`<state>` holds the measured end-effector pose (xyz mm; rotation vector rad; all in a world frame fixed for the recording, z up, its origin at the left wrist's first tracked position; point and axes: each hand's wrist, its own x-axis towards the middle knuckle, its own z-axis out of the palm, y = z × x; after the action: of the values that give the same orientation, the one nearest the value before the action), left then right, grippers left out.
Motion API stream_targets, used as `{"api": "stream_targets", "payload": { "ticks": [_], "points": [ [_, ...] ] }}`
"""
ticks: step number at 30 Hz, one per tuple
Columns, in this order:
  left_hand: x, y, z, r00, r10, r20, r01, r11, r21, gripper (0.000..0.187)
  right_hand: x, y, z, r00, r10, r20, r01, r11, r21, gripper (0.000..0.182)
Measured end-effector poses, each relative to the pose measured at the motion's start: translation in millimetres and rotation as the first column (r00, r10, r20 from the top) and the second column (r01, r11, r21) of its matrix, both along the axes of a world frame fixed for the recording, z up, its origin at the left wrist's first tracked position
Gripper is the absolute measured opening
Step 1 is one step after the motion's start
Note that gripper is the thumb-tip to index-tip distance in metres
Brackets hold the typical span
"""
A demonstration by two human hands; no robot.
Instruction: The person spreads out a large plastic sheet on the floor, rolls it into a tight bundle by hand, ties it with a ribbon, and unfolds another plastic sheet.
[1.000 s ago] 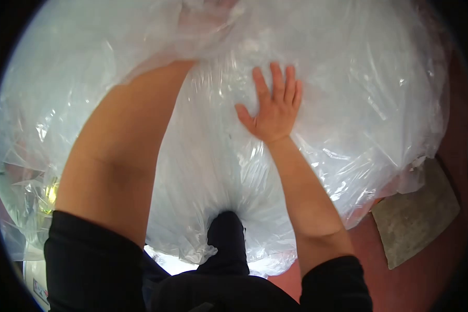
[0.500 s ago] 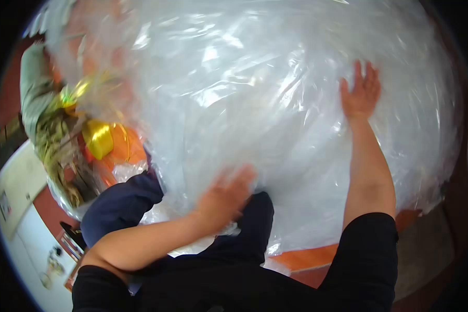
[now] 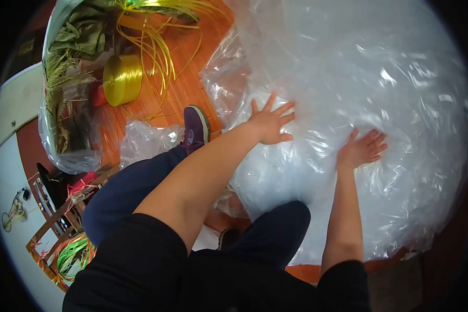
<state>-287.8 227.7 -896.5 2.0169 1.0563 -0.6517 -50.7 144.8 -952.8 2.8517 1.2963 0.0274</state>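
A large heap of clear plastic film (image 3: 338, 78) fills the middle and right of the head view, shiny and wrinkled. My left hand (image 3: 271, 123) lies on its near left part with the fingers spread. Further right, my right hand (image 3: 361, 150) rests on the same plastic, fingers apart and palm down. Neither hand grips anything. My left knee (image 3: 125, 182) is bent beside the heap, and my right knee (image 3: 283, 223) touches or nearly touches its near edge.
On the orange wooden floor (image 3: 187, 67) at the left stand a yellow twine roll (image 3: 122, 79) and loose yellow strands (image 3: 158, 47). A plastic-wrapped bundle (image 3: 70, 104) lies beside them. Lower left are a wooden rack (image 3: 49, 244) and green and orange strands (image 3: 73, 257).
My left hand has moved up and right from near my knee onto the plastic. My right hand has come down nearer to me. The view has shifted, showing more floor at left.
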Motion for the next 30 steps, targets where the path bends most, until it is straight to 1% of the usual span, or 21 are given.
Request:
{"api": "stream_targets", "payload": {
  "ticks": [2, 3, 4, 5, 6, 7, 9, 12, 13, 15, 16, 18, 20, 21, 22, 23, 25, 26, 27, 29, 30],
  "points": [
    [-9, 21, 2, 0.997, 0.065, 0.052, -0.053, 0.977, -0.208, 0.046, 7, 4, -51, 0.976, -0.051, 0.21, 0.099, 0.969, -0.227, 0.066],
    [-31, 29, -20, 0.914, 0.319, 0.253, -0.244, 0.926, -0.287, 0.032, 9, 7, -58, 0.979, -0.085, 0.187, 0.13, 0.961, -0.244, 0.068],
    [-56, 37, -19, 0.775, 0.58, 0.25, -0.521, 0.811, -0.265, 0.029, 7, 2, -60, 0.979, -0.071, 0.19, 0.129, 0.942, -0.311, 0.07],
    [-82, 47, -14, 0.568, 0.779, 0.266, -0.743, 0.624, -0.241, 0.028, 9, 0, -62, 0.977, -0.065, 0.202, 0.137, 0.92, -0.367, 0.071],
    [-115, 41, -36, 0.378, 0.807, 0.453, -0.91, 0.415, 0.02, 0.033, 14, 0, -64, 0.974, -0.063, 0.219, 0.152, 0.897, -0.416, 0.073],
    [-129, 44, -21, 0.188, 0.864, 0.467, -0.98, 0.138, 0.141, 0.041, 22, -5, -74, 0.988, -0.088, 0.127, 0.121, 0.953, -0.278, 0.076],
    [-156, 41, -41, -0.03, 0.944, 0.328, -0.941, -0.138, 0.309, 0.048, 36, -25, -111, 0.995, -0.081, -0.066, 0.083, 0.996, 0.022, 0.083],
    [-151, 60, -57, -0.335, 0.924, 0.186, -0.848, -0.21, -0.486, 0.052, 36, -31, -135, 0.972, -0.047, -0.231, 0.118, 0.945, 0.306, 0.09],
    [-136, 70, -61, -0.43, 0.901, 0.06, -0.811, -0.356, -0.464, 0.049, 39, -32, -134, 0.978, -0.022, -0.209, 0.098, 0.928, 0.359, 0.091],
    [-118, 76, -47, -0.417, 0.909, -0.004, -0.633, -0.294, -0.716, 0.035, 13, -3, -66, 0.998, -0.064, -0.021, 0.061, 0.992, -0.115, 0.092],
    [-107, 78, -30, -0.385, 0.918, -0.097, -0.559, -0.315, -0.767, 0.029, 3, 23, -14, 0.991, -0.125, 0.054, 0.134, 0.829, -0.544, 0.092],
    [-91, 64, 40, -0.259, 0.966, 0.011, -0.573, -0.144, -0.806, 0.028, 17, 14, -43, 0.997, -0.077, 0.008, 0.076, 0.96, -0.269, 0.082],
    [-48, 33, 128, -0.088, 0.986, 0.139, -0.568, 0.065, -0.821, 0.033, 17, 14, -8, 0.98, -0.06, -0.19, 0.02, 0.978, -0.206, 0.062],
    [-17, 13, 170, 0.193, 0.929, 0.315, -0.565, 0.368, -0.739, 0.046, 20, 10, 5, 0.958, -0.042, -0.285, -0.008, 0.986, -0.169, 0.062],
    [-21, -11, 183, 0.682, 0.696, 0.223, -0.584, 0.703, -0.407, 0.044, 23, 3, 19, 0.925, -0.032, -0.378, -0.021, 0.991, -0.134, 0.061],
    [9, -43, 201, 0.861, 0.417, 0.291, -0.242, 0.839, -0.487, 0.045, 26, -8, 34, 0.876, -0.019, -0.483, -0.01, 0.998, -0.056, 0.06],
    [70, -106, 235, 0.772, -0.079, 0.631, 0.5, 0.689, -0.524, 0.052, 37, -38, 69, 0.718, 0.013, -0.696, 0.103, 0.987, 0.125, 0.058],
    [77, -142, 247, 0.755, -0.175, 0.632, 0.609, 0.545, -0.577, 0.063, 44, -56, 88, 0.61, 0.027, -0.792, 0.201, 0.961, 0.188, 0.058],
    [96, -148, 268, 0.712, -0.45, 0.539, 0.693, 0.324, -0.644, 0.058, 50, -77, 104, 0.473, 0.05, -0.88, 0.318, 0.921, 0.224, 0.057],
    [61, -160, 228, 0.622, -0.006, 0.783, 0.783, -0.005, -0.622, 0.053, 63, -124, 132, 0.153, 0.105, -0.983, 0.561, 0.809, 0.174, 0.055],
    [77, -118, 218, 0.809, -0.215, 0.548, 0.476, -0.309, -0.823, 0.045, 67, -148, 140, 0.016, 0.138, -0.99, 0.659, 0.743, 0.114, 0.055]
  ]
}}
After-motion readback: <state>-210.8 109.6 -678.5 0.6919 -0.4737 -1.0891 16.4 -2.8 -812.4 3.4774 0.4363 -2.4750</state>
